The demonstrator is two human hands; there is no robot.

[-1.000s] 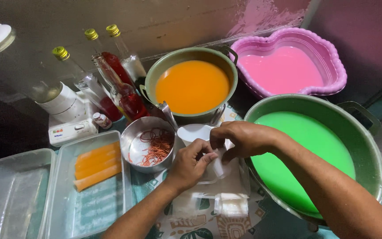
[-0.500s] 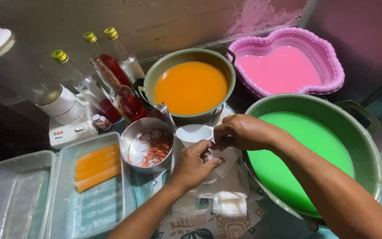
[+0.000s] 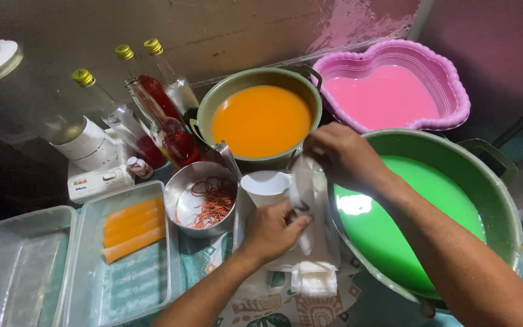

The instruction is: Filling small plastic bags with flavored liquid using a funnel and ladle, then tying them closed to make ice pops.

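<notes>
My left hand point(image 3: 272, 231) and my right hand point(image 3: 341, 155) both hold a thin clear plastic bag point(image 3: 302, 200), stretched upright between them over a stack of the same bags point(image 3: 315, 277). My left hand pinches the bag's lower part; my right hand grips its top. A white cup point(image 3: 266, 186) stands just left of the bag. A big green pot of green liquid point(image 3: 413, 212) sits under my right forearm. Behind the hands are a pot of orange liquid point(image 3: 261, 119) and a pink heart-shaped basin of pink liquid point(image 3: 388, 94).
A steel bowl of rubber bands point(image 3: 204, 198) stands left of the cup. A clear tray point(image 3: 122, 254) holds several filled orange bags point(image 3: 133, 227); another clear tray point(image 3: 13, 266) lies beside it. Glass bottles point(image 3: 158, 121), some with red liquid, and a white appliance point(image 3: 98, 181) stand at the back left.
My right hand has lifted up and back, pulling the bag's top higher. My left hand stays low on the bag, which is now stretched out between the hands.
</notes>
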